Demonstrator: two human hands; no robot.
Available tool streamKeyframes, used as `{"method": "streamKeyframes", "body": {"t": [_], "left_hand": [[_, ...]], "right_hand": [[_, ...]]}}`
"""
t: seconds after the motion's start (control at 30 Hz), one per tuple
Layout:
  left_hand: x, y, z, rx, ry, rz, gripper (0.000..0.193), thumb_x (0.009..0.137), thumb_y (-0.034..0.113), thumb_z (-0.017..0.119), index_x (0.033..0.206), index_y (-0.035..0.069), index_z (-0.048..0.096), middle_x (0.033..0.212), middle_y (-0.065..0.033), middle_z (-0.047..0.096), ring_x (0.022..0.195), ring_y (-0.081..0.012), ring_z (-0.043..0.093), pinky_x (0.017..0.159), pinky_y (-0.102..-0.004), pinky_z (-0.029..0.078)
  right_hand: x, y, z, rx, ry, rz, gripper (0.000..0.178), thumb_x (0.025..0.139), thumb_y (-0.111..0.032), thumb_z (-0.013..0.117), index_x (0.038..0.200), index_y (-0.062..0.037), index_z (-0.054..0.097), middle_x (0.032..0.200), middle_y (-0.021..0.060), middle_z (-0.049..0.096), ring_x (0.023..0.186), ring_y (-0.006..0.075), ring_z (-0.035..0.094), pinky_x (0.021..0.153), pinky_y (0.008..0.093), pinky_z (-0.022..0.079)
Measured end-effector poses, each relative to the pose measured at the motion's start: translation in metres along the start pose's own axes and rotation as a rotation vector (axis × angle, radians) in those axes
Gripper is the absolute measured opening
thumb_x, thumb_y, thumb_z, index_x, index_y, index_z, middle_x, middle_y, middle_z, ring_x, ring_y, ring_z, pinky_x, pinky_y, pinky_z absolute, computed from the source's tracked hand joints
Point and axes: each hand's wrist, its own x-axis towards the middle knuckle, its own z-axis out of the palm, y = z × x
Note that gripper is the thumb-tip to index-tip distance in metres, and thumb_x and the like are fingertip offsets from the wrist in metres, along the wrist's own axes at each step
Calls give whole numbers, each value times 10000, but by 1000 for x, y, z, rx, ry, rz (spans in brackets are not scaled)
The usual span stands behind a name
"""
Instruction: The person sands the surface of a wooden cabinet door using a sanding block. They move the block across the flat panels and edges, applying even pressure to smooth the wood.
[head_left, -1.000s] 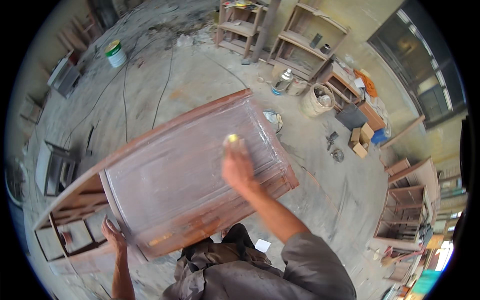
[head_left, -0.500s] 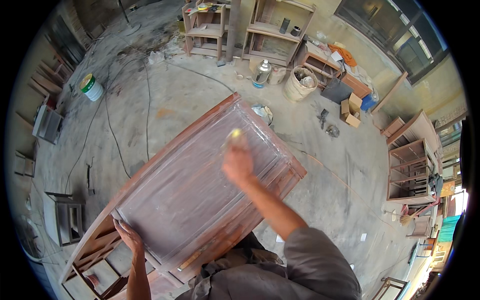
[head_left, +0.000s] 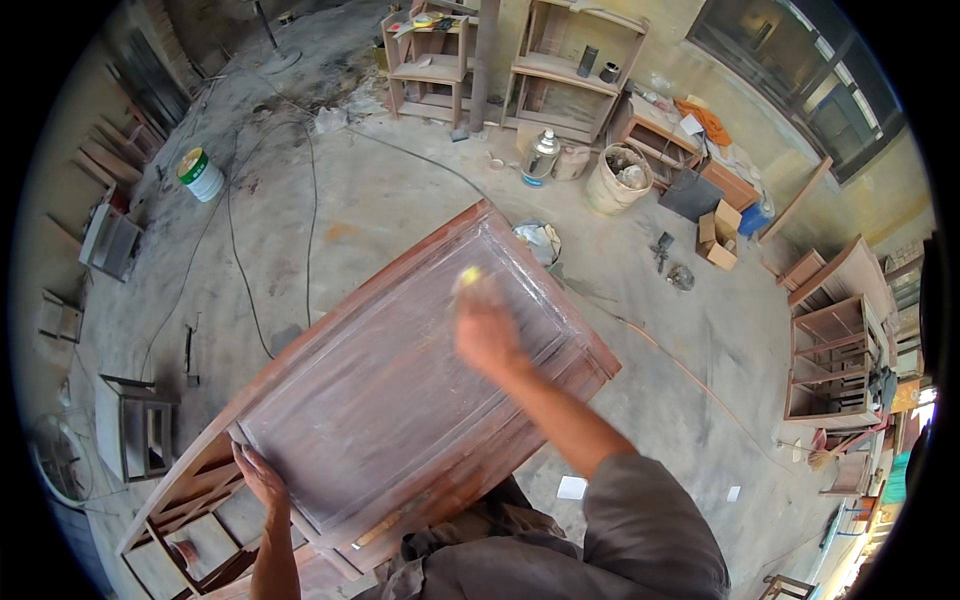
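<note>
A large reddish-brown wooden cabinet [head_left: 400, 380] lies on its side in front of me, its broad panel dusted white. My right hand [head_left: 485, 325] presses a small yellow sanding pad [head_left: 468, 276] against the far part of the panel and is blurred with motion. My left hand [head_left: 262, 478] rests flat on the near left edge of the panel, holding nothing.
Concrete floor with cables [head_left: 240, 260] running across it. A white and green bucket [head_left: 201, 174] stands at the left, wooden shelf units [head_left: 570, 70] at the back, a woven basket [head_left: 618, 180] and boxes [head_left: 718, 235] at the right, more wooden furniture [head_left: 835, 350] far right.
The view has shifted, so the cabinet sits lower and more central. My right hand has slid over the far part of the panel with the pad. My left hand stays on the near edge.
</note>
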Motion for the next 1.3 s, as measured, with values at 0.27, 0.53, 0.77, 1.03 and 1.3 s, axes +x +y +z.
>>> {"method": "streamKeyframes", "body": {"t": [0.27, 0.53, 0.77, 1.03, 1.3], "left_hand": [[-4, 11, -5, 16, 6, -13, 616, 1117, 409, 433, 1556, -20, 386, 1544, -260, 479, 1394, -371, 492, 1165, -414, 365], [-4, 10, 0, 39, 44, 6, 583, 1115, 368, 446, 1542, -27, 404, 1525, -274, 498, 1393, -402, 495, 1166, -426, 369], [-4, 25, 0, 23, 26, 5, 559, 1113, 335, 452, 1537, -27, 412, 1521, -274, 503, 1390, -402, 500, 1165, -430, 372], [-2, 10, 5, 19, 54, 10, 555, 1109, 331, 461, 1534, -25, 422, 1517, -276, 507, 1387, -396, 510, 1153, -420, 382], [-8, 14, -3, 16, 69, -34, 546, 1099, 316, 482, 1530, -15, 433, 1488, -271, 538, 1357, -396, 536, 1138, -424, 400]], "right_hand": [[-8, -56, 15, 82, 71, -149, 572, 948, -137, 507, 1453, 127, 469, 1397, 300, 601, 1397, 390, 517, 1246, 529, 255], [-2, -75, 6, -11, 56, -125, 527, 1024, -179, 454, 1447, 136, 449, 1478, 335, 501, 1428, 389, 472, 1215, 482, 326], [38, 2, 17, -12, 109, 79, 554, 942, -165, 528, 1409, 132, 505, 1252, 339, 657, 1389, 432, 507, 1229, 511, 294], [57, 9, -13, 241, -241, 228, 575, 907, -128, 550, 1420, 127, 506, 1343, 329, 622, 1401, 428, 500, 1250, 486, 273], [39, -8, -3, 116, -221, -104, 597, 983, -189, 486, 1486, 127, 429, 1536, 308, 468, 1492, 424, 381, 1257, 541, 231]]}}
